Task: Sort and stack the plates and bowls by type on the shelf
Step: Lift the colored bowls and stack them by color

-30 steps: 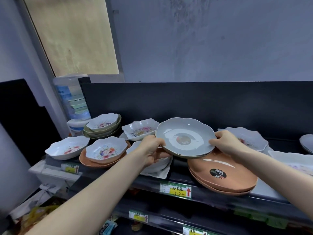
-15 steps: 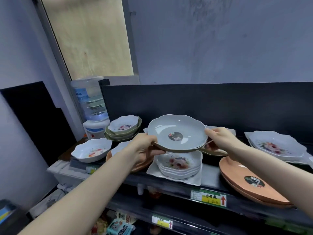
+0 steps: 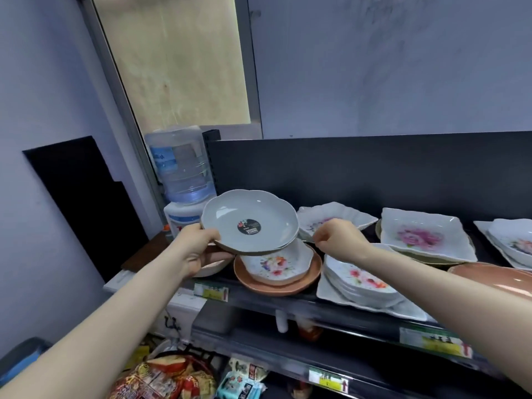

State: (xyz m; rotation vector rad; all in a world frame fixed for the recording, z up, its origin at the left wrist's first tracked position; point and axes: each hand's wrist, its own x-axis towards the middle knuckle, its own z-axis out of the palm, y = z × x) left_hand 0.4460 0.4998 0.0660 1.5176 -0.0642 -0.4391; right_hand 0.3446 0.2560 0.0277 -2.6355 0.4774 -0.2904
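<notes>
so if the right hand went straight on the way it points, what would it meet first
Most likely the right rim of the grey plate the left hand holds; depth is unclear, so the right hand might pass behind it.

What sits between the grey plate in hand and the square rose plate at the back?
In the head view, a white wavy-edged floral dish lies between the grey plate and the square rose plate, partly hidden by the right hand.

One wide-angle camera, worn on the person's head, looks forward and slightly down, near the shelf at lower right.
</notes>
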